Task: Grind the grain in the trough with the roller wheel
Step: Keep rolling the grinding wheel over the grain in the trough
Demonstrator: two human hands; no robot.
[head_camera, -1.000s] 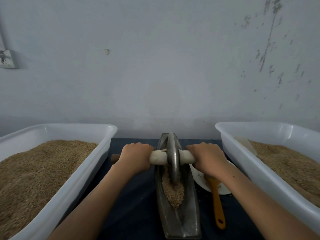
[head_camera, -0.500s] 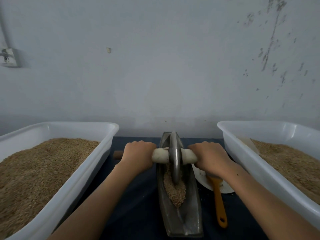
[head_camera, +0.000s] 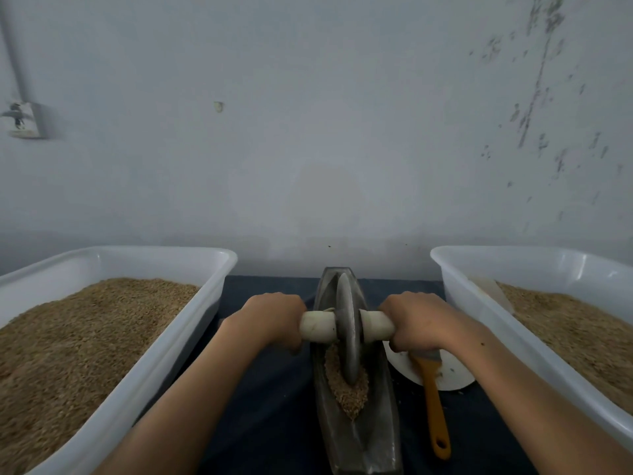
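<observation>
A long boat-shaped metal trough (head_camera: 383,430) lies lengthwise in front of me on a dark cloth. Brown grain (head_camera: 349,394) fills its middle. A grey metal roller wheel (head_camera: 347,334) stands upright in the trough with its lower edge in the grain. A pale axle handle (head_camera: 317,329) runs through the wheel. My left hand (head_camera: 270,320) grips the left end of the handle. My right hand (head_camera: 416,318) grips the right end. Both wrists are bent down over the handle.
A white tub (head_camera: 164,354) heaped with grain stands at the left, another white tub (head_camera: 479,320) with grain at the right. A white plate (head_camera: 452,373) and an orange-handled brush (head_camera: 433,406) lie right of the trough. A wall rises just behind.
The wheel has rolled a little toward me along the trough, and both hands came with it. The grain heap looks slightly more spread at its near tip.
</observation>
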